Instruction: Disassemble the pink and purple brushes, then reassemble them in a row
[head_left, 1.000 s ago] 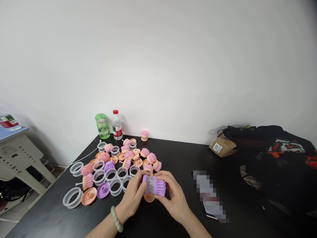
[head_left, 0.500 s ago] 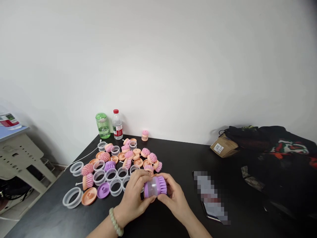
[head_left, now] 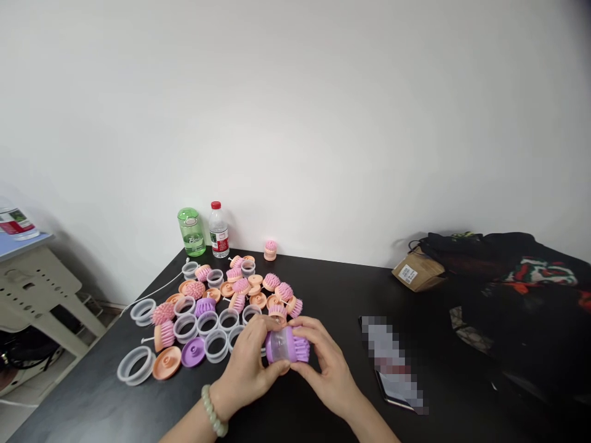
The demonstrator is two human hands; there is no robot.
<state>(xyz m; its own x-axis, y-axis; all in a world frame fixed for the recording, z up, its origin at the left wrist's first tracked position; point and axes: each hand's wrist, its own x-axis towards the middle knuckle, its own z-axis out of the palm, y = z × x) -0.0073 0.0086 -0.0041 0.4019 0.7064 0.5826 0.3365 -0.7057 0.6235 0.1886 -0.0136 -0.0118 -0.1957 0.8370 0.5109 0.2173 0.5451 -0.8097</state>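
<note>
A purple bristle brush with a clear middle section (head_left: 280, 346) lies sideways between my two hands above the front of the table. My left hand (head_left: 252, 357), a beaded bracelet at its wrist, is closed round the base end. At the bristle end, the fingers and thumb of my right hand (head_left: 325, 366) grip the purple rim. Left of my hands are clear plastic rings (head_left: 216, 346), a purple disc cap (head_left: 192, 352), an orange disc cap (head_left: 167, 363) and a loose purple brush head (head_left: 205, 307). Pink brush heads (head_left: 164, 335) with orange bases lie among them.
A green bottle (head_left: 191, 232) and a red-capped water bottle (head_left: 218, 231) stand at the back left of the black table (head_left: 332, 289). One pink brush (head_left: 270, 250) stands by the wall. To the right are a phone (head_left: 392, 366), a paper bag (head_left: 418, 271) and dark clothing (head_left: 517, 326).
The purple brush has turned slightly in my hands and shifted a little left. My right fingers have moved onto its rim. The loose parts lie as before.
</note>
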